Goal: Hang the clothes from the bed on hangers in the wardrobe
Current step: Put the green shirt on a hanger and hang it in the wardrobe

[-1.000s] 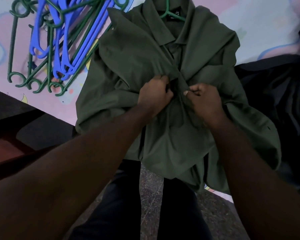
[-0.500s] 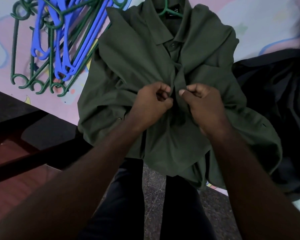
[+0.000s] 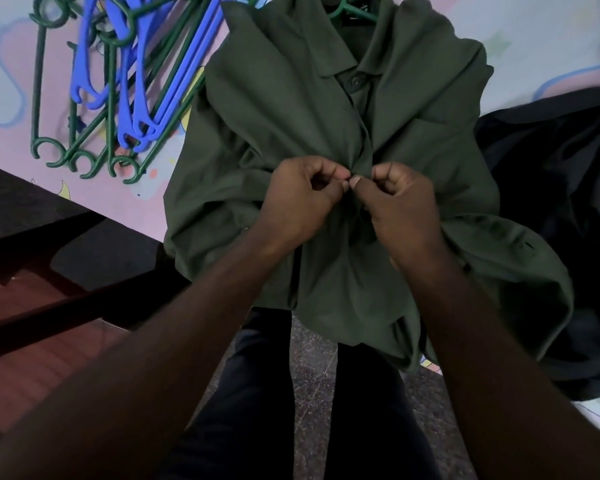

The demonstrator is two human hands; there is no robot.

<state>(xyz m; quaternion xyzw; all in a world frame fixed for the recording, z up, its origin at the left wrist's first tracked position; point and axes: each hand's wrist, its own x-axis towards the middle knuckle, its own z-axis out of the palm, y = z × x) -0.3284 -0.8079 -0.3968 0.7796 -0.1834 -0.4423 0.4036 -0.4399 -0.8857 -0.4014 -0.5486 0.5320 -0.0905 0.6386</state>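
Looking down from the head camera, we see a green shirt (image 3: pixel 284 109) spread face up on a pink and pale-blue patterned sheet (image 3: pixel 11 143). Its lower part hangs over the sheet's edge above the floor (image 3: pixel 312 379). A green hanger (image 3: pixel 352 11) sits inside the neck. We see only its bars under the collar (image 3: pixel 329 53), because the top of the view cuts off the rest. One button (image 3: pixel 355 81) just below the collar is fastened.

Both hands meet at the middle of the shirt's front. The left hand (image 3: pixel 302 202) has its fingers curled, with thumb and forefinger pinching the front edge of the shirt. The right hand (image 3: pixel 400 209) pinches the same strip from the other side, its thumb tip nearly touching the left thumb. A small fold of cloth is clamped between them. We cannot tell whether a button lies in the pinch, since the fingertips cover that spot.

Left of the shirt, loose hangers (image 3: pixel 118 84), blue and green, lie in a tangled heap on the sheet, and the nearest ones touch the shirt's shoulder. To the right, a dark cloth (image 3: pixel 551 209) lies against the shirt's sleeve. At lower left we see a dark reddish wooden surface (image 3: pixel 42 341). Beneath the forearms, dark trousers (image 3: pixel 250 403) stand over the speckled floor.
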